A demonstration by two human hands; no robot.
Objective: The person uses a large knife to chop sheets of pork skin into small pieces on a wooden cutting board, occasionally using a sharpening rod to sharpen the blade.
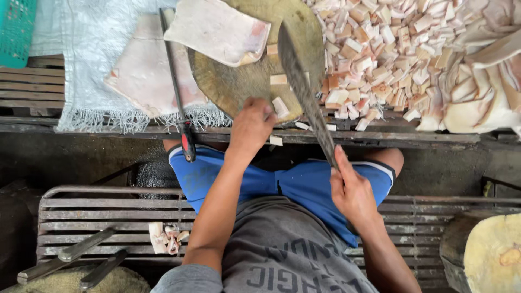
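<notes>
While right fingers (342,163) grip the knife (304,92), left fingers (266,111) seemingly pinch a half-hidden cube (280,106).

Packaging check: no labels, signs or screens in frame.
Only candidates: white woven sack (92,59) laid flat, upper left, frayed lower edge; tan sack (65,281), rounded, bottom left corner under knife handles.
</notes>
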